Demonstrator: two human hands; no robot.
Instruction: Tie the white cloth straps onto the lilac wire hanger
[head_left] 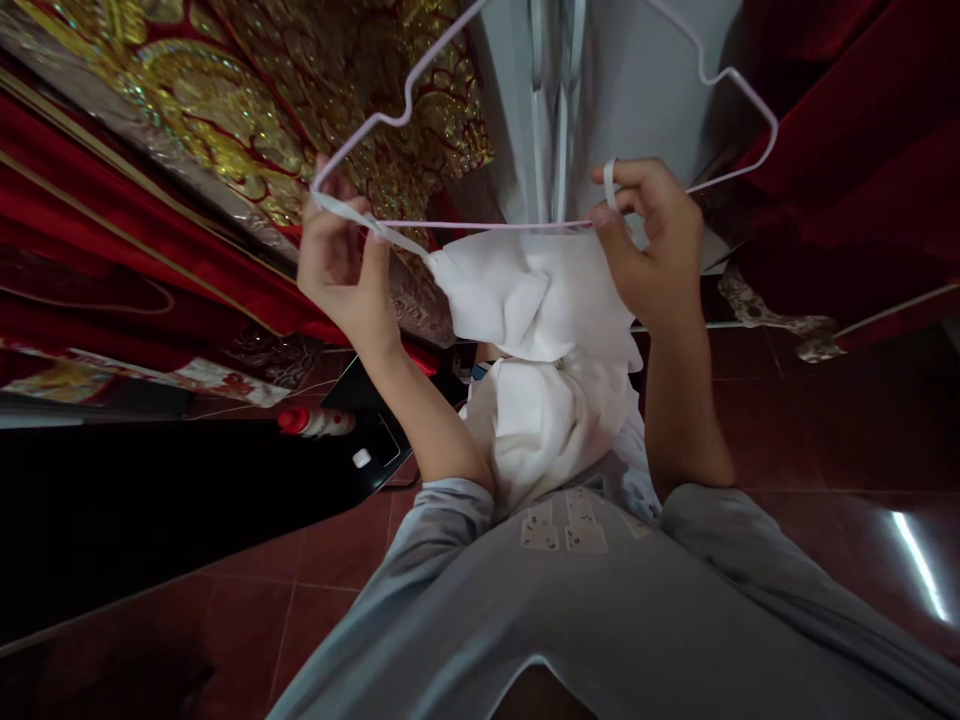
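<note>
Held a pink hanger (386, 117) before the body in both hands, with the straight bar (495, 226) toward the body and the upper end cut off by the top edge of the view. Pinched the left strap (409, 241), narrow and white, between thumb and forefinger of the left hand (341, 268), close to the left corner of the hanger; ran the same strap from that corner to the upper left edge of a white garment (544, 295). Closed the fingers of the right hand (664, 250) on the bar and wore the looped right strap (610, 186) over the forefinger; could not tell whether also pinching that loop under the thumb. Hung the garment just below the bar, between the forearms, in soft folds, with the lower part bunched near a grey shirt (540, 610). Showed at left a black worktop (112, 500), bearing a red-capped bottle (319, 421) and, near it, a small white case (362, 458). Included also red and gold clothing (225, 120) at upper left, pale panels (645, 120) behind the hanger, dark red cloth (855, 150) at right, and a red tiled floor (341, 545) below.
</note>
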